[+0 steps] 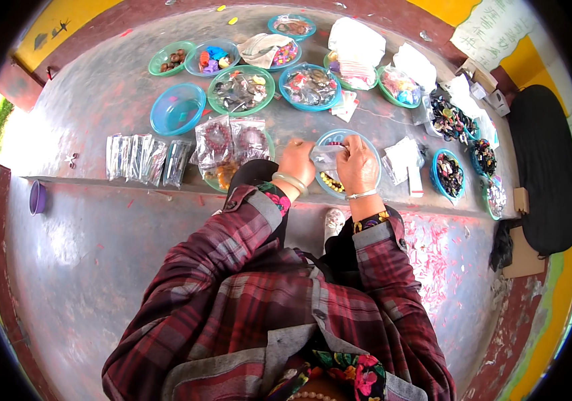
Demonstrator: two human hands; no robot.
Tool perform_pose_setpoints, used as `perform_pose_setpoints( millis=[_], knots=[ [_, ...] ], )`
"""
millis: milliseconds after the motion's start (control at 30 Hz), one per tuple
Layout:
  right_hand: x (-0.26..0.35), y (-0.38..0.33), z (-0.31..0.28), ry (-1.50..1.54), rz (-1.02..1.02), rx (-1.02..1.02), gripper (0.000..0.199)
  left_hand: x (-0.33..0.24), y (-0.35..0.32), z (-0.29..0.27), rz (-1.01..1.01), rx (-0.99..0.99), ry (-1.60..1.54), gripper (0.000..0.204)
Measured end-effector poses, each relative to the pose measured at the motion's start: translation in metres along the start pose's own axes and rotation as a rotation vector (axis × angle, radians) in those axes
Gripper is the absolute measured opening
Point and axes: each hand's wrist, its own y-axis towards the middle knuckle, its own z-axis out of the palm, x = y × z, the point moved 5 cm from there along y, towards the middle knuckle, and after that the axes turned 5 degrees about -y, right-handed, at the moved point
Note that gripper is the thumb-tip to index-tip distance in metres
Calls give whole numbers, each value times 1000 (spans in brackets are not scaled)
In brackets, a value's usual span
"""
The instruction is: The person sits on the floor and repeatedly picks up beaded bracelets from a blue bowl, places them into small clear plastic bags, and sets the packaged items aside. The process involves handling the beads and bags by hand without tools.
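- A small clear plastic bag (pixel 326 158) is held up between the two hands, above a blue basin (pixel 369 141) that is set close to the front edge of the grey surface (pixel 108 93), right of that edge's middle.
- The bag's left side is pinched by the left hand (pixel 297 160); its fingers are curled nearly closed, the tips partly hidden.
- The bag's upper right side is gripped by the right hand (pixel 357 165), its fingers bent and closed on the plastic.
- A pale bangle (pixel 290 180) is worn on the left wrist, a silver-coloured bracelet (pixel 361 194) on the right.
- Under the bag, a strand of yellow and dark beads (pixel 330 182) is held in the blue basin.
- Left of the left hand, bagged dark-red bead bracelets (pixel 217 138) are laid over a green basin (pixel 272 148), where orange beads (pixel 224 175) are partly covered.
- Farther left, slim clear packets (pixel 135 157) are lined up along the front edge; scissors (pixel 72 160) are placed nearer the left edge.
- Right of the right hand, white cards (pixel 401 160) are laid, followed by a blue basket (pixel 447 175) filled with small dark items.
- Toward the back edge, more basins are grouped, loaded with mixed goods.
- On the lower floor, a purple bucket (pixel 38 198) is stood near the front edge's left end.
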Motion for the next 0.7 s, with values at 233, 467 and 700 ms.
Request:
perform_pose_setpoints(
  millis=[233,467,700],
  knots=[
    [3,-5,9,107,-113,74,13,-20,1,-2,73,132,-96,12],
    [-26,-5,23,-1,2,147,19,-17,8,-21,-13,-49,-204,15],
    [-30,-4,28,43,75,292,16,-13,5,-12,91,5,-176,15]
  ],
)
